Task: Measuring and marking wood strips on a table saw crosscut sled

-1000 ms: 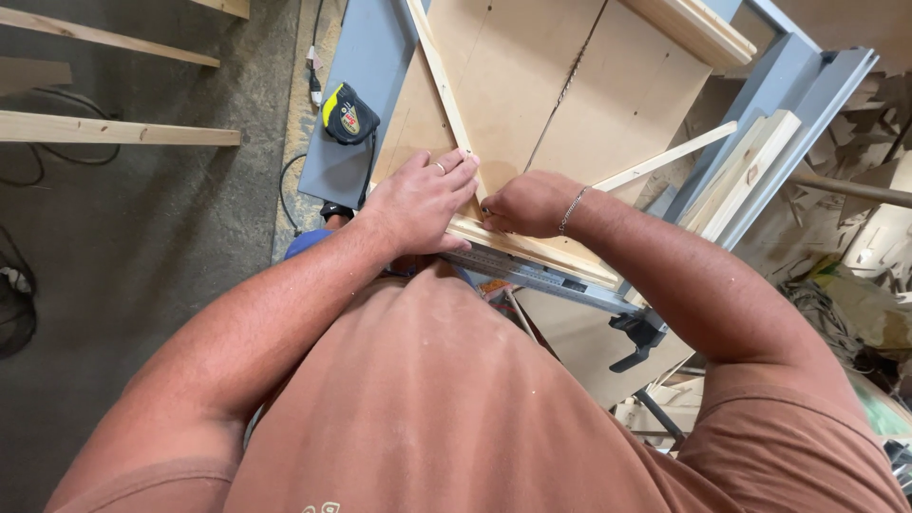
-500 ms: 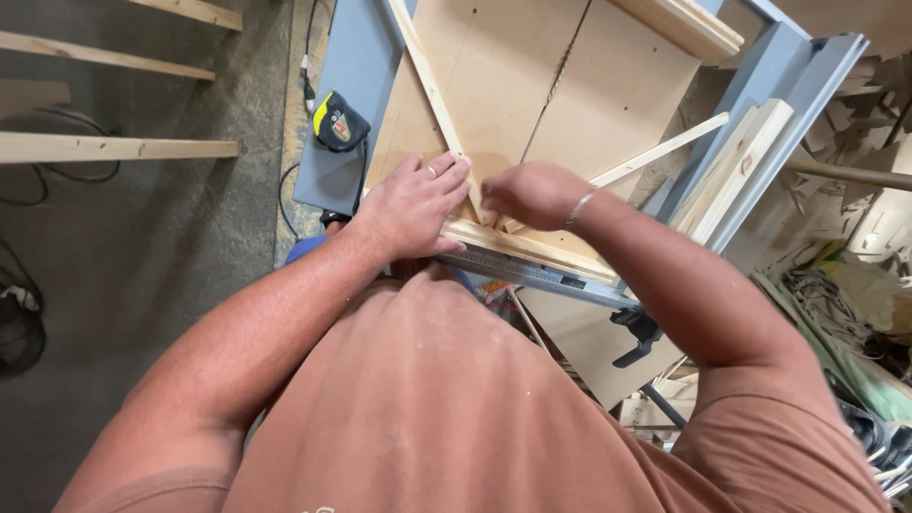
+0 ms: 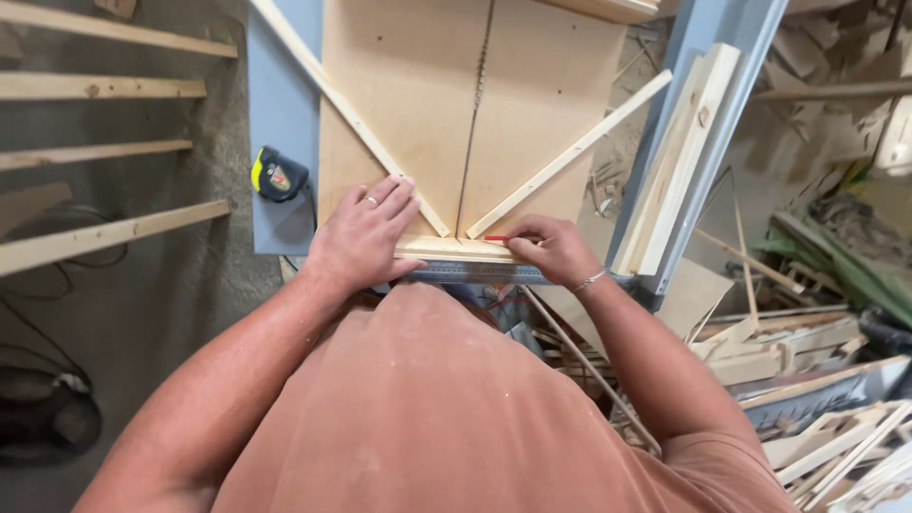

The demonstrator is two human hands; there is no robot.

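Right-hand fingers (image 3: 528, 239) pinched a red pencil (image 3: 498, 238) at the wood strip (image 3: 454, 249) beneath them, while left-hand fingers (image 3: 385, 204) pressed flat on its end at the worktop (image 3: 285, 95) edge; marking looked unfinished, cutting undone.

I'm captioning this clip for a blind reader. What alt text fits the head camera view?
Seen from above, a person's left hand presses a short wooden strip on a plywood sled, while the right hand holds a red pencil to it. Two guide strips form a V, a tape measure lies left, and offcuts pile up right.
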